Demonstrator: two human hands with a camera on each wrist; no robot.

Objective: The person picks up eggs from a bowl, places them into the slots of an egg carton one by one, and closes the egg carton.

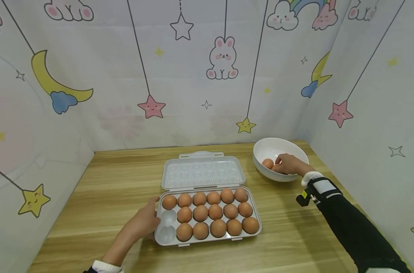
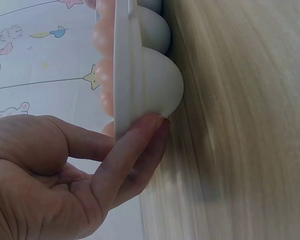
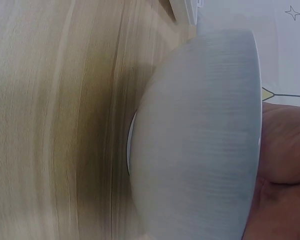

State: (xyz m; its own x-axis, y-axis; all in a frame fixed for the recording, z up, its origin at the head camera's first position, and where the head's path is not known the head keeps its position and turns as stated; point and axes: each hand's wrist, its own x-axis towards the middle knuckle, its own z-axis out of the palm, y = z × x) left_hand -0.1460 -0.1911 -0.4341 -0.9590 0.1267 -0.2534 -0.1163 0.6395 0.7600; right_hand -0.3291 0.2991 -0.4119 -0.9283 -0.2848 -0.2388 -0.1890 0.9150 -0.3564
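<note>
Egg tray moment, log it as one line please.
left hand steadies tray | right hand in bowl, on egg | two cells empty

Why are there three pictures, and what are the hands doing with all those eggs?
A person wears three cameras: one on the head, one on each wrist. The head view shows a wooden table with an open egg tray, nearly full, two cups empty. The left hand touches the tray's left edge; its wrist picture shows the fingers against the tray's rim. The right hand reaches into a white bowl beside an egg. Its wrist picture shows mostly the bowl's outside, so its grip is hidden.
</note>
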